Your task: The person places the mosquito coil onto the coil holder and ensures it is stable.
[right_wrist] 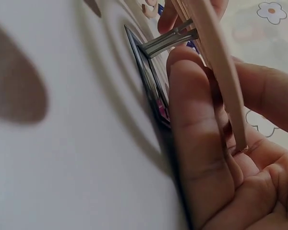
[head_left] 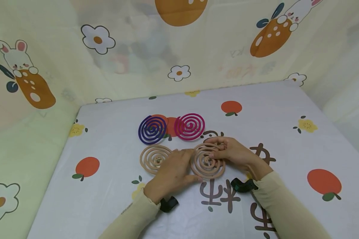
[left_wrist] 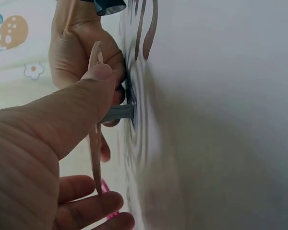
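Observation:
Between both hands is a tan mosquito coil (head_left: 205, 162), seen edge-on in the wrist views. My left hand (head_left: 174, 169) holds its left rim, with the thumb at the near edge and fingers at the far edge. My right hand (head_left: 235, 154) grips the right side, its thumb on top near the centre and fingers around and under the rim. A grey metal stand (right_wrist: 170, 40) rises under the coil from a dark-edged flat base (right_wrist: 151, 81). Beside my left hand lies a second tan coil (head_left: 146, 160), partly covered by that hand, with a shiny metal piece at its centre.
Behind the hands, a dark blue coil (head_left: 152, 130) and a magenta coil (head_left: 189, 127) lie side by side. All rest on a white cloth (head_left: 113, 205) printed with fruit and characters. A patterned curtain (head_left: 137, 63) rises at the table's back edge.

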{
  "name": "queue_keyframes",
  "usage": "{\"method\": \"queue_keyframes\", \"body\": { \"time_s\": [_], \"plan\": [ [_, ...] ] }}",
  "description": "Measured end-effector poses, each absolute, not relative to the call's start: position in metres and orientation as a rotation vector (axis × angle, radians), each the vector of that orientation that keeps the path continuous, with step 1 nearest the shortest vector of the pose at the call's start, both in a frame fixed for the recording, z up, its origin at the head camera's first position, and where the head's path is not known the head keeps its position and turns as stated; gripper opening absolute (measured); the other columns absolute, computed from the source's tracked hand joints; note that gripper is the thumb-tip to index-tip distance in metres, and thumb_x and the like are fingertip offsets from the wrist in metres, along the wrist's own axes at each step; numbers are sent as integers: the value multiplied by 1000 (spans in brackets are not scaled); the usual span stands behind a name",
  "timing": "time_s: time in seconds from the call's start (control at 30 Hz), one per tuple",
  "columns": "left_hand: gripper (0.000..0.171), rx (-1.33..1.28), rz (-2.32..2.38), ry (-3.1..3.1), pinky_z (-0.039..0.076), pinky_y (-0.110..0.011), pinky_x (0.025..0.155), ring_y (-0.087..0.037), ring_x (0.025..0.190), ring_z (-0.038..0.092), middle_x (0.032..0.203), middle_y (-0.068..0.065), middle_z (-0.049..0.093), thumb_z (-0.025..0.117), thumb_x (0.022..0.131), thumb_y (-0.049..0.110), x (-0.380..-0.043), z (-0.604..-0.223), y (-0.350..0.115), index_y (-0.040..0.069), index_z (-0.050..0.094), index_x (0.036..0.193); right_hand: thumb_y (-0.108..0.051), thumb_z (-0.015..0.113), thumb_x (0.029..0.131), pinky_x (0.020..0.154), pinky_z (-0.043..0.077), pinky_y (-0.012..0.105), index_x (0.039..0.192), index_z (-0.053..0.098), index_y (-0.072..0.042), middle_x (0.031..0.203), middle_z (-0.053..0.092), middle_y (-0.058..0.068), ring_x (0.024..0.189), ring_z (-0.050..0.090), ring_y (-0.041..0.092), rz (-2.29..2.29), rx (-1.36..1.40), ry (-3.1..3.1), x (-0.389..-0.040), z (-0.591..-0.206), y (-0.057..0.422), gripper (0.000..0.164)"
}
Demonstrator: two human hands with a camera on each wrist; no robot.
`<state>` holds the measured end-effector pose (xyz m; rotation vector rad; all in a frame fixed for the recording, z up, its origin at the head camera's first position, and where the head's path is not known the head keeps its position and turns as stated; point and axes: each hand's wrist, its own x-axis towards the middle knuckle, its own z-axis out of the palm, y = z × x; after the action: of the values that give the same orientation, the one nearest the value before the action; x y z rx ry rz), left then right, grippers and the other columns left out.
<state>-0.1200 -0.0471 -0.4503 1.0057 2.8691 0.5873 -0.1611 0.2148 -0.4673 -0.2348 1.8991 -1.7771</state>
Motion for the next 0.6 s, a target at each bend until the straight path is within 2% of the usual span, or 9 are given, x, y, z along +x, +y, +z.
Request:
{"method": "queue_keyframes", "body": {
  "time_s": [0.07,0.23,0.47,0.6],
  "plan": [
    [80,990,581,2868,35,-48,121,-28,132,59,139,-7,65,87,82,51,-123,-449,-50,9,55,143,1,71,96,86,58,26,148,46,10,115,75,11,101,71,14,-1803,-225,1882,-163,-467,211,58],
    [76,976,585,2865,32,-50,122,-27,133,58,137,-7,66,87,83,47,-129,-446,-56,8,57,141,0,71,96,77,59,26,148,44,11,98,76,10,84,72,14,-1818,-184,1868,-168,-467,202,59],
    [76,941,616,2853,30,-54,123,-27,135,57,138,-7,66,87,83,46,-135,-444,-63,7,58,141,1,72,95,79,59,26,144,49,10,110,75,12,91,72,16,-1849,-219,1888,-174,-468,193,54],
    [75,923,601,2863,29,-53,123,-27,135,57,137,-6,66,87,83,46,-138,-443,-66,8,59,140,4,69,96,69,59,27,143,48,10,99,77,13,79,74,18,-1893,-228,1826,-176,-468,186,52]
  ]
}}
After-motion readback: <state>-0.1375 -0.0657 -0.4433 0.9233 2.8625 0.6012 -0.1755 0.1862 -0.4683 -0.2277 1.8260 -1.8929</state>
